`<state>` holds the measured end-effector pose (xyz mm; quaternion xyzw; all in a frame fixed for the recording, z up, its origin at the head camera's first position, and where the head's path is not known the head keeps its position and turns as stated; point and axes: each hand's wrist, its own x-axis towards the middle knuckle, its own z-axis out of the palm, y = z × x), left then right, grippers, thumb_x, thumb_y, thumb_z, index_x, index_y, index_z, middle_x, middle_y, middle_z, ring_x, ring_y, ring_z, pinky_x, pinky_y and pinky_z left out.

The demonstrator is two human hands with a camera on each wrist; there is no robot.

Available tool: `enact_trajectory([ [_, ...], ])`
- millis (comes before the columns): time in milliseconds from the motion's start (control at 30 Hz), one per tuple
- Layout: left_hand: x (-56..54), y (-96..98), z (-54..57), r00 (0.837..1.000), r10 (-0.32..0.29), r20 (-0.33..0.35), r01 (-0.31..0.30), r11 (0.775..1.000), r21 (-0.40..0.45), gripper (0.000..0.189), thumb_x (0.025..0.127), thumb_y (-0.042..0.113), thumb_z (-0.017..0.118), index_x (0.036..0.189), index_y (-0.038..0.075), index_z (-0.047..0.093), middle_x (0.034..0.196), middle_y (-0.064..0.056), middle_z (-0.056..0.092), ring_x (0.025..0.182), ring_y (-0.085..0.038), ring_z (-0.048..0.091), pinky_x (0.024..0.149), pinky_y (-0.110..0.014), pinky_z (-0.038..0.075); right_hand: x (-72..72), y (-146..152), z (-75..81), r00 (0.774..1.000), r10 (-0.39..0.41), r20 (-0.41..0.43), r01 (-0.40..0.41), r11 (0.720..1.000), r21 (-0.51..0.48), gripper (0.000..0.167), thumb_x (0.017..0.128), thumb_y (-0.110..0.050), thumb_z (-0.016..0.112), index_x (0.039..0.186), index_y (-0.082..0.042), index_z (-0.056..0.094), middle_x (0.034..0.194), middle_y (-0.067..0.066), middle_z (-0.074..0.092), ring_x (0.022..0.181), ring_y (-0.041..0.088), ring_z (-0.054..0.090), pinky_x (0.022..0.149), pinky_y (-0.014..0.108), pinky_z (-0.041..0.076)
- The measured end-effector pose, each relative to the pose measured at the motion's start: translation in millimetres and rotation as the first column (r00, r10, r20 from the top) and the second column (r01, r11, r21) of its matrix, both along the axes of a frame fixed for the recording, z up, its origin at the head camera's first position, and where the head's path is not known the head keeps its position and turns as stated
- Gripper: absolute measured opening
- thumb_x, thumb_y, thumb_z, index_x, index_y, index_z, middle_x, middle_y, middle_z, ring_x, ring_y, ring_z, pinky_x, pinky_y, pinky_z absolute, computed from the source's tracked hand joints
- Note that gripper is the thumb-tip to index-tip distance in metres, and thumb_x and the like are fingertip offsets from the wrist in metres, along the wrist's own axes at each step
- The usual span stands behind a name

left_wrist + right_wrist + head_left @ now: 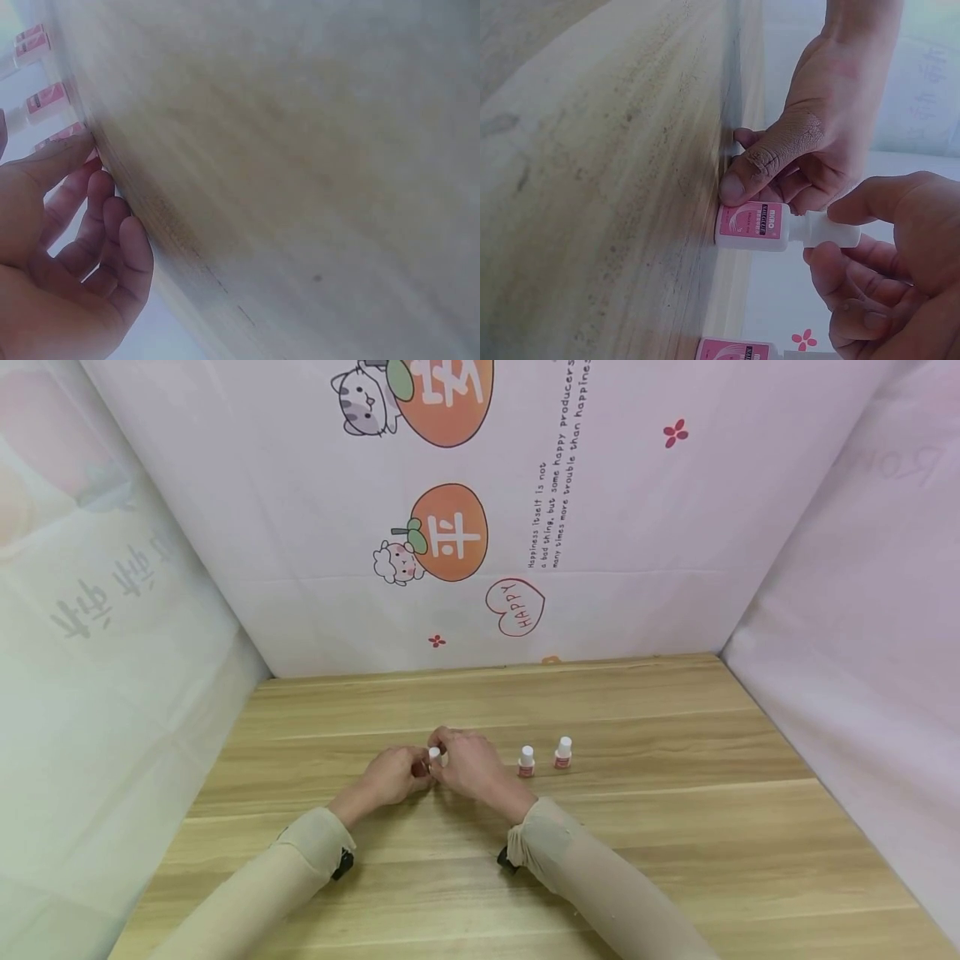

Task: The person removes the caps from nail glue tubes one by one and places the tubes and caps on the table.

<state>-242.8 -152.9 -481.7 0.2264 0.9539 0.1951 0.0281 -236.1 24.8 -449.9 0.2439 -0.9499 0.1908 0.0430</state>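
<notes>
White plastic bottle (754, 226): pink-labelled, upright on the wood-grain tabletop (465, 893)
Left hand (393, 774): pinches its base, likely steadying it
Right hand (470, 764): pinches its white cylindrical cap (832, 229), probably for control from above
Two matching bottles (527, 762): standing rightward, apart

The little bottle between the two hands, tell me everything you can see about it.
The bottle is small, white and plastic-looking, with a narrow neck and a white cap in place. Its pink label has white line art and a dark band that seems to read NAIL GLUE; the finer print is too small to read. It stands upright on the wooden table. The left hand holds it near the base, while the right hand pinches the cap.
</notes>
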Motion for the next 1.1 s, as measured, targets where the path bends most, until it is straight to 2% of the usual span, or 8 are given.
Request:
enact_trajectory([
  [333, 0.6, 1.1, -1.1, 1.0, 0.014, 0.013, -0.014, 1.0, 0.002, 0.015, 0.087, 0.024, 0.078, 0.096, 0.015, 0.069, 0.076, 0.006, 0.064, 0.068, -0.007, 0.053, 0.065, -0.027, 0.046, -1.3, 1.0, 0.0, 1.0, 0.005, -0.002, -0.005, 0.999, -0.042, 0.023, 0.091, -0.028, 0.067, 0.112, -0.019, 0.063, 0.108, -0.002, 0.072, 0.087, 0.016, 0.068, 0.074, 0.032, 0.053],
  [733, 1.4, -0.4, -0.9, 1.0, -0.025, -0.018, 0.025, 1.0, 0.002, 0.015, 0.088, 0.025, 0.077, 0.093, 0.013, 0.069, 0.075, 0.005, 0.063, 0.067, -0.006, 0.053, 0.063, -0.026, 0.045, 1.0, 3.1, 5.6, 1.0, 0.002, -0.012, -0.003, 0.996, -0.086, 0.026, 0.091, -0.029, 0.067, 0.114, -0.018, 0.065, 0.107, -0.001, 0.073, 0.085, 0.015, 0.067, 0.075, 0.032, 0.053],
  [1100, 0.6, -4.1, -1.7, 1.0, -0.006, -0.011, 0.006, 1.0, 0.002, 0.017, 0.088, 0.031, 0.077, 0.085, 0.018, 0.067, 0.075, 0.006, 0.064, 0.067, -0.006, 0.055, 0.063, -0.026, 0.046, 0.5, 6.1, 6.3, 0.999, -0.033, -0.031, 0.027, 0.986, -0.163, 0.025, 0.094, -0.025, 0.06, 0.117, -0.017, 0.066, 0.109, -0.002, 0.072, 0.069, 0.008, 0.053, 0.065, 0.025, 0.046],
])
